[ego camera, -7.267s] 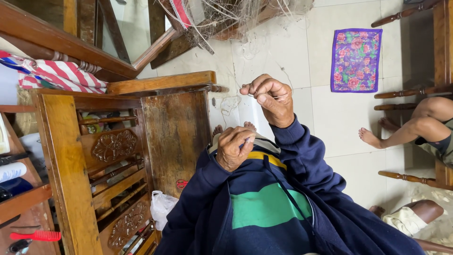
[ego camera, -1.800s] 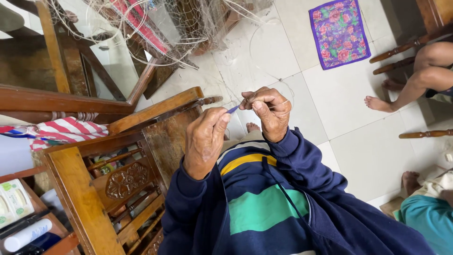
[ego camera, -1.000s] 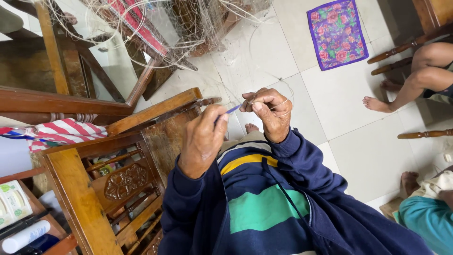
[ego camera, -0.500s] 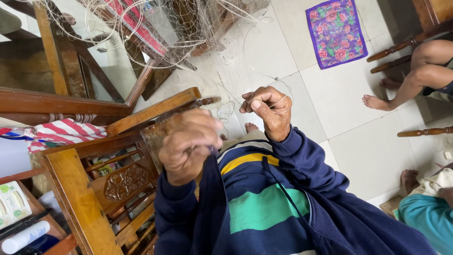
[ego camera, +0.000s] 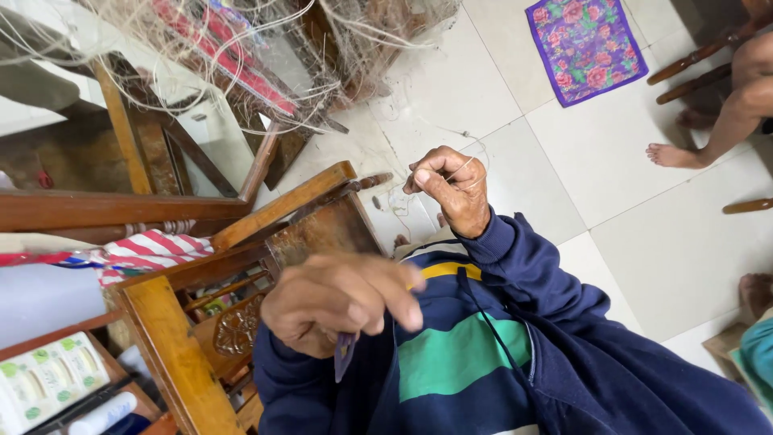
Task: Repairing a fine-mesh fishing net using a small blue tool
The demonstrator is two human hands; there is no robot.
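My right hand (ego camera: 451, 189) is raised in front of my chest, with thumb and forefinger pinched on a thin pale fishing line (ego camera: 465, 163) and fine mesh that hangs below it. My left hand (ego camera: 338, 306) is blurred and close to my body. It grips a small purple netting needle (ego camera: 345, 356) that points down. The two hands are well apart. A tangled pale fishing net (ego camera: 266, 64) with red strips lies heaped at the top left, and strands run from it toward my right hand. I wear a navy sweater with green and yellow stripes.
A carved wooden chair (ego camera: 282, 205) stands just left of my hands, with a red-and-white striped cloth (ego camera: 149, 250) over it. A purple floral mat (ego camera: 584, 44) lies on the white tiled floor. Another person's bare leg (ego camera: 725, 113) is at right. Packets (ego camera: 44, 379) sit at lower left.
My left hand has pulled away from my right hand, down and toward my body, taking the purple needle with it. My right hand keeps its pinch in the same place.
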